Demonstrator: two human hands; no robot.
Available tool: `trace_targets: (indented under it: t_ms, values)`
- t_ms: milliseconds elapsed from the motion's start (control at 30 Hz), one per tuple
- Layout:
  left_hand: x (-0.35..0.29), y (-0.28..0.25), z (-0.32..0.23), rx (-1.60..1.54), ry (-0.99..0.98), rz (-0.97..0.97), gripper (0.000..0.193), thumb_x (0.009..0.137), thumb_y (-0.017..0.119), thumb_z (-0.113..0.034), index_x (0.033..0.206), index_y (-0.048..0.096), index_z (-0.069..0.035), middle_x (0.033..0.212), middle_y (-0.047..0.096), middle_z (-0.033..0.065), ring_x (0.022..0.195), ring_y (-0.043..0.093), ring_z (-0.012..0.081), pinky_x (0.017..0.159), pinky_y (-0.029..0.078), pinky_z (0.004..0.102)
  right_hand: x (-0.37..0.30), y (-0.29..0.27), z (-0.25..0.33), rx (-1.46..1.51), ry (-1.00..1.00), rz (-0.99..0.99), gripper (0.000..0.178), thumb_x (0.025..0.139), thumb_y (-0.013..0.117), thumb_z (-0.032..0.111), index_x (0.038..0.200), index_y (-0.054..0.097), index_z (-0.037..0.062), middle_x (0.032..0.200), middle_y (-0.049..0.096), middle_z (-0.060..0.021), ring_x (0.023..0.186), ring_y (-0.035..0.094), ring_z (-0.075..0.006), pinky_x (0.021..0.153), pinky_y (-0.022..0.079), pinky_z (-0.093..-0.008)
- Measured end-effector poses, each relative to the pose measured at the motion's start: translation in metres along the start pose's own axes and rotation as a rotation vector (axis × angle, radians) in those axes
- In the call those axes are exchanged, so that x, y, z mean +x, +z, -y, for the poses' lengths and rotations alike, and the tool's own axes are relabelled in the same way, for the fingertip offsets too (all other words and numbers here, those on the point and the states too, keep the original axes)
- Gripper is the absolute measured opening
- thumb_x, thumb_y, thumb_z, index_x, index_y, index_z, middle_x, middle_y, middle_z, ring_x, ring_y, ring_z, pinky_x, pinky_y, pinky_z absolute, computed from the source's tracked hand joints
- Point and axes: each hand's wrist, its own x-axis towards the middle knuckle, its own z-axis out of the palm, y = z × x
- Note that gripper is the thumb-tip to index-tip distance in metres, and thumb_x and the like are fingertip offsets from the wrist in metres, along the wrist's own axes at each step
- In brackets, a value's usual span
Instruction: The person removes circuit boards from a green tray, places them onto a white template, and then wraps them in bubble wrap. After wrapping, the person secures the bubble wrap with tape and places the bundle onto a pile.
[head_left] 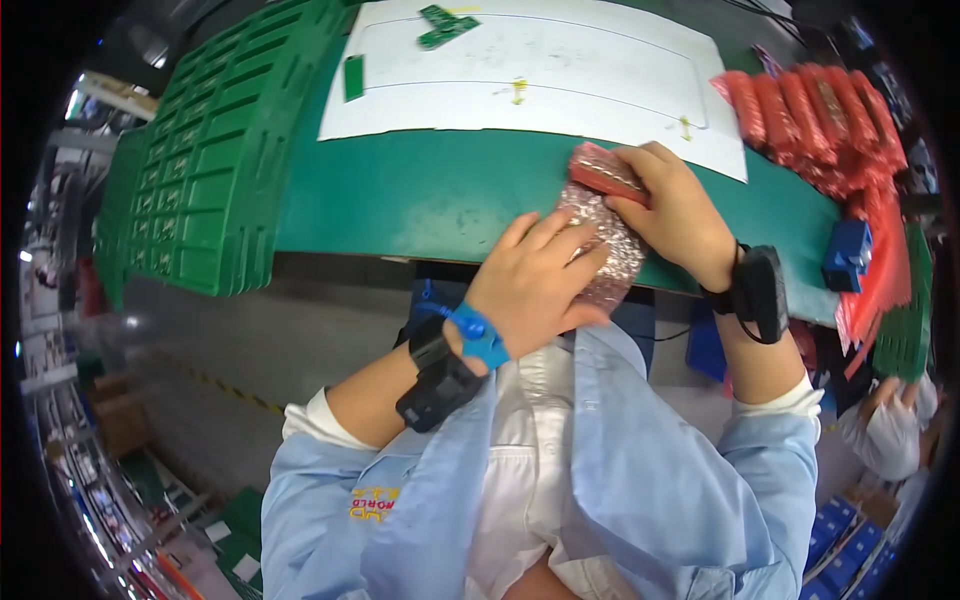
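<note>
Near the front edge of the green table, a pink bubble-wrap bag (620, 262) hangs partly over the edge. Its far end is folded into a red roll (606, 170); what lies inside cannot be made out. My right hand (680, 212) closes around this roll, thumb on the near side and fingers beyond it. Across the looser part of the wrap lies my left hand (535, 272), fingers stretched and spread, thumb toward my body. A blue wrist strap and a black device sit on my left wrist, another black device on my right.
Several red bubble-wrapped rolls (810, 115) are piled at the right, with red wrap (880, 250) hanging beside a blue block (848, 255). A white sheet (560, 55) bears small green circuit boards (445, 27). Green crates (205, 150) stand at the left of the table (400, 200).
</note>
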Motion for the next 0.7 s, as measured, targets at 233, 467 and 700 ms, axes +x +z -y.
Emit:
trace_targets:
  t_ms: [233,467,700]
  values:
    - [-0.017,0.013,0.0,0.231,-0.014,-0.065,0.03,0.077,0.07,-0.024,0.104,0.068,-0.009,0.106,0.064,0.0038,0.109,0.055,0.0249,0.092,0.043,0.0406,-0.013,0.01,0.019,-0.17,-0.062,-0.093,0.057,0.084,0.067,0.014,0.135,0.048,0.0009,0.108,0.056,-0.0153,0.097,0.054,-0.0329,0.088,0.045,-0.0375]
    - [-0.013,0.018,0.004,0.125,-0.006,-0.106,0.018,0.076,0.069,-0.021,0.092,0.07,-0.011,0.082,0.057,0.0,0.088,0.056,0.0214,0.08,0.045,0.038,-0.012,0.025,0.027,-0.328,-0.032,-0.169,0.054,0.085,0.066,0.016,0.134,0.049,0.0015,0.104,0.056,-0.0159,0.096,0.055,-0.0324,0.086,0.046,-0.0406]
    - [-0.011,0.021,0.006,0.079,0.001,-0.156,0.014,0.075,0.07,-0.018,0.087,0.068,-0.012,0.076,0.053,0.0006,0.08,0.054,0.0216,0.073,0.044,0.0362,-0.001,0.025,0.02,-0.337,-0.04,-0.207,0.051,0.086,0.065,0.015,0.133,0.05,0.0007,0.107,0.058,-0.0168,0.098,0.055,-0.0336,0.087,0.046,-0.0395]
